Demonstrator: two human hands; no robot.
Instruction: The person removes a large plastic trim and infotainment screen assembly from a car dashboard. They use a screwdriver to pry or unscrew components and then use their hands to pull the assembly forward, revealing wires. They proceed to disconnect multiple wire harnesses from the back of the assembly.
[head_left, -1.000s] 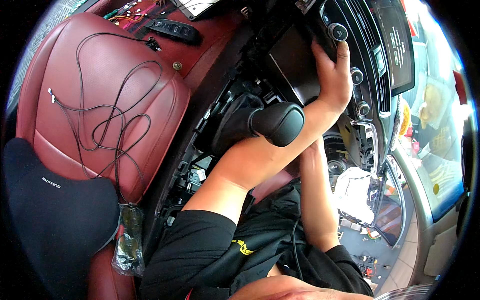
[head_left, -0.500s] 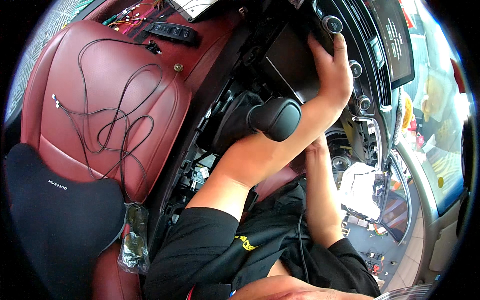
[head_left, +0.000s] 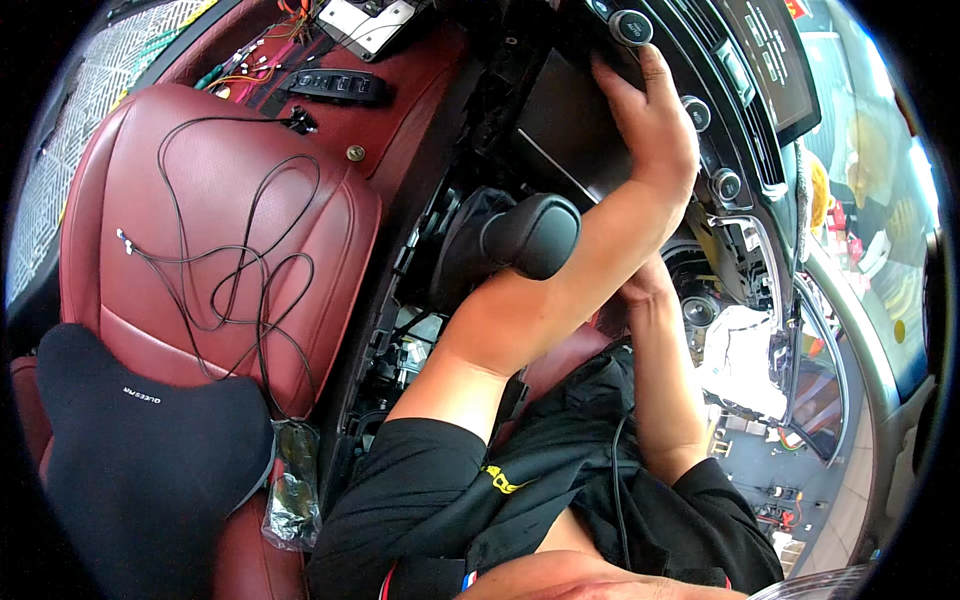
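The left hand (head_left: 655,135) lies flat on the black dashboard panel (head_left: 570,120), fingers pressed together. The right hand (head_left: 645,285) is mostly hidden behind the left forearm, so its fingers cannot be told. A clear plastic bag (head_left: 290,485) lies beside the red seat (head_left: 240,230).

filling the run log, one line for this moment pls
left hand on dark centre console panel | right hand mostly hidden below | gear knob beside forearm

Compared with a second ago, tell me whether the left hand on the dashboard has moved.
Yes, slightly: the left hand stays on the dark panel, but its fingers have crept up toward the top round knob.
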